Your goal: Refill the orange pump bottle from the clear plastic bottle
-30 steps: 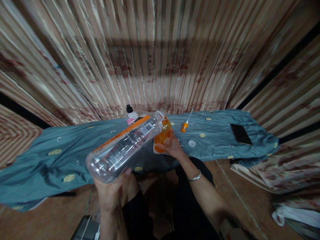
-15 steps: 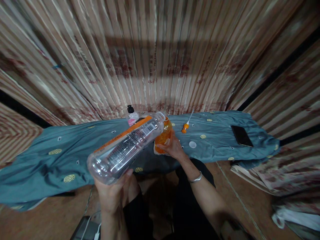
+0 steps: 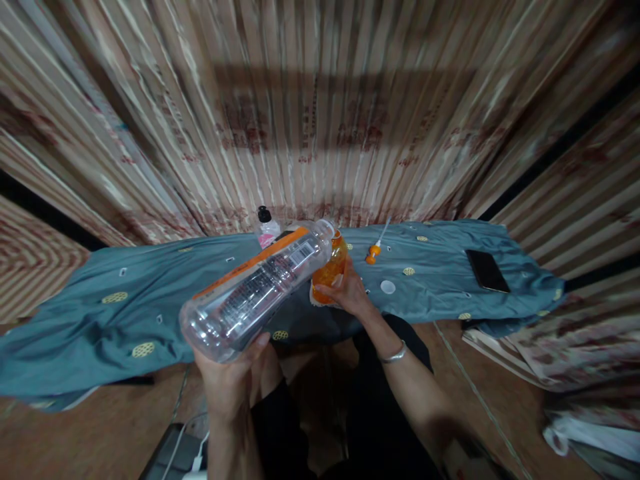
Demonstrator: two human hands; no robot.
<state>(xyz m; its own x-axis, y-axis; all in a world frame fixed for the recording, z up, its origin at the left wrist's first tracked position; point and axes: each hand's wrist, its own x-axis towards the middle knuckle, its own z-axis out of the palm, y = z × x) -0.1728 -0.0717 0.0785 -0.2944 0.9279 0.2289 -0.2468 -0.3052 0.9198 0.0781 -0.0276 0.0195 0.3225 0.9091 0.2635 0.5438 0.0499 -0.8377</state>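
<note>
My left hand (image 3: 227, 377) is closed around the base of a large clear plastic bottle (image 3: 260, 293) with an orange-edged label. The bottle is tilted, its neck to the upper right, at the mouth of a smaller orange bottle (image 3: 330, 270). Whether liquid runs between them I cannot tell. My right hand (image 3: 350, 290) grips the orange bottle from its right side and keeps it upright on the cloth. Right of it lies an orange pump head (image 3: 373, 254) with a thin clear tube. A round white cap (image 3: 387, 287) lies nearer me.
A clear bottle with a black top (image 3: 268, 230) stands behind the large bottle. A black phone (image 3: 487, 271) lies on the right of the green patterned cloth (image 3: 430, 293). A striped curtain (image 3: 310, 100) hangs behind. A dark box with white cables (image 3: 173, 450) is on the floor.
Both hands keep the same grips and the bottles hold nearly the same pose. The whole view has shifted slightly, with things appearing a little farther right and up.
</note>
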